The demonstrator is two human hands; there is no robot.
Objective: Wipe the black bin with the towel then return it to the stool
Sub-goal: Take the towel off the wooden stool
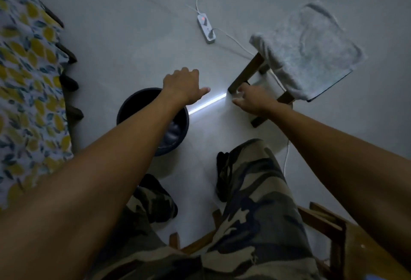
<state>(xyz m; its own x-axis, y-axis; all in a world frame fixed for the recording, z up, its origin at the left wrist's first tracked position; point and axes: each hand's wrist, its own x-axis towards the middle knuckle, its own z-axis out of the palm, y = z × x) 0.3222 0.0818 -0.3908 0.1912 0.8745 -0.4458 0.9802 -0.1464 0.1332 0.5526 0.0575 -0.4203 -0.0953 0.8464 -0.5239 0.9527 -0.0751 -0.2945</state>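
The room is dim. The floor is pale grey, with a bright line of light across it. A white power strip lies there. A bed with leaf-pattern sheet stands at left.

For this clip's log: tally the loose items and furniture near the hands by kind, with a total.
Black bin, on the floor: 1
Grey towel, draped over the stool: 1
Wooden stool: 1
White power strip: 1
Total: 4
Left hand and right hand hold nothing.
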